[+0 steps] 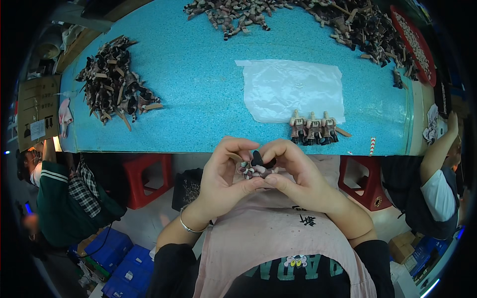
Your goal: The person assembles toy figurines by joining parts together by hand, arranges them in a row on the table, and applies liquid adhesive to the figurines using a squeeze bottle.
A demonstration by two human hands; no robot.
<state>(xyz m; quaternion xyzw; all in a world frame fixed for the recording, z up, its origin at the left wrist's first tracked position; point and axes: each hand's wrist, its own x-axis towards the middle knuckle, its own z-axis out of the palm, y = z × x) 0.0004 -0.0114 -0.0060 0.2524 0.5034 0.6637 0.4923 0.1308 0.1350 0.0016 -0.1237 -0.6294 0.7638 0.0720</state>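
Note:
A small toy figure (257, 170), with pinkish-grey and black parts, is held between my two hands just off the table's near edge. My left hand (226, 171) has its fingers and thumb curled round one side of it, and a thin tan strip shows by those fingers. On the other side, my right hand (293, 166) pinches the figure near its black part. My fingers partly hide the figure. Ahead to the right, headless-looking figures (313, 129) stand in a row of three at the front edge of a white plastic sheet (293, 87).
The blue table (198, 99) bears a heap of figures (117, 82) at left and further heaps (367, 32) at the back. A red tray (415, 44) of small pieces sits at far right. Red stools (147, 179) and co-workers flank me.

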